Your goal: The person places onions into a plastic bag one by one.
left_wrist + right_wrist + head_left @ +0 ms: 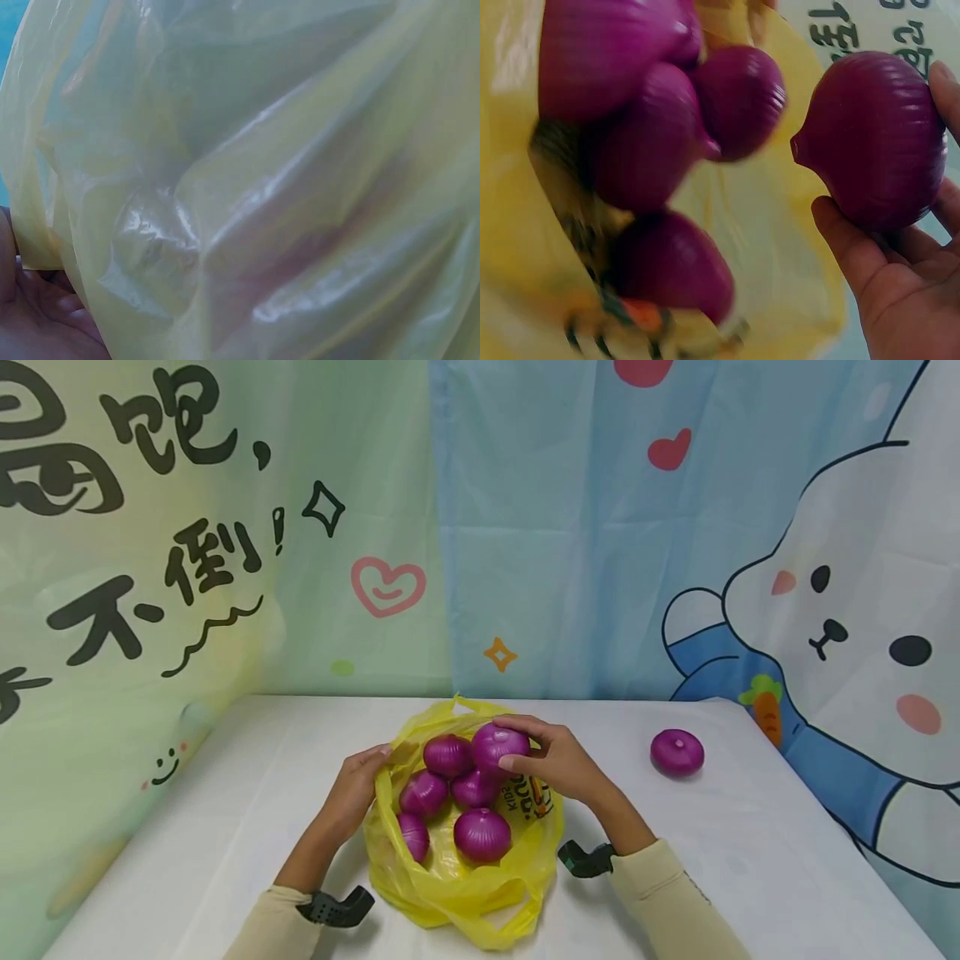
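Note:
A yellow plastic bag (390, 885) lies spread on the table with its mouth facing up. Several purple onions (482, 835) are in it. My left hand (354, 793) grips the bag's left rim; in the left wrist view, the hand (45, 315) shows at the lower left corner and yellow film fills most of the picture. With thumb and fingers, my right hand (558, 760) holds a purple onion (498, 746) over the bag's far right side. The right wrist view has this held onion (877, 142) apart from the other onions (675, 262).
One more purple onion (677, 753) sits on the white table (750, 843), right of the bag. Black wrist devices (341, 908) are strapped at both cuffs. A printed curtain (525, 527) hangs behind the table.

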Demonstrator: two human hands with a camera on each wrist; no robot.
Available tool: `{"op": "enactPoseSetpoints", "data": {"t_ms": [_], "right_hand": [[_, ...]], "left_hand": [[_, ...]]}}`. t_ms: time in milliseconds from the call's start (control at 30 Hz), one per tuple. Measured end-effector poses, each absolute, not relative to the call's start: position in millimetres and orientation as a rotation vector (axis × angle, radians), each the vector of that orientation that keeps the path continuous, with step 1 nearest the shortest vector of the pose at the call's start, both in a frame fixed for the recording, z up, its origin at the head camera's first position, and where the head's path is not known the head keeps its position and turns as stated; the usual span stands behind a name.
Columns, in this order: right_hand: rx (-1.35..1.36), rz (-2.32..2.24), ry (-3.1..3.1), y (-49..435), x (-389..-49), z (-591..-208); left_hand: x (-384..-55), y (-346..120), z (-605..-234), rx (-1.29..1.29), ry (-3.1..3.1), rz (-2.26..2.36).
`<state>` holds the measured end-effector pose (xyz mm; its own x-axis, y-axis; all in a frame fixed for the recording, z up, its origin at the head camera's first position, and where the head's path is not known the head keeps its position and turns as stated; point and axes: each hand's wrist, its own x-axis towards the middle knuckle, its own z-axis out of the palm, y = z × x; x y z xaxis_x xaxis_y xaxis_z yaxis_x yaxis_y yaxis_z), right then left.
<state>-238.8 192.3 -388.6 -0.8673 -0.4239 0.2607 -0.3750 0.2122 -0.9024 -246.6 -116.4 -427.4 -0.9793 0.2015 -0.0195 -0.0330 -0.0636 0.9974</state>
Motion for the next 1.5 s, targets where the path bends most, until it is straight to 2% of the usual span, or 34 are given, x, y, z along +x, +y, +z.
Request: {"op": "enactPoseSetpoints", "data": {"t_ms": [333, 733, 1200, 1500], "right_hand": [[-0.779, -1.803, 2.327, 160.1, -247.0, -405.6], [-0.846, -1.495, 2.509, 136.7, -244.7, -416.8], [-0.963, -1.465, 2.608, 150.8, -235.8, -406.3], [-0.947, -1.570, 2.636, 178.2, -227.4, -402.2]], "left_hand": [[-246.6, -116.9, -427.7, 0.228, 2.000, 2.197], [-246.4, -116.4, -425.9, 0.255, 1.994, 2.219], [-244.7, -118.1, -420.4, 0.245, 2.001, 2.226], [-245.1, -119.3, -420.1, 0.242, 1.988, 2.216]]}}
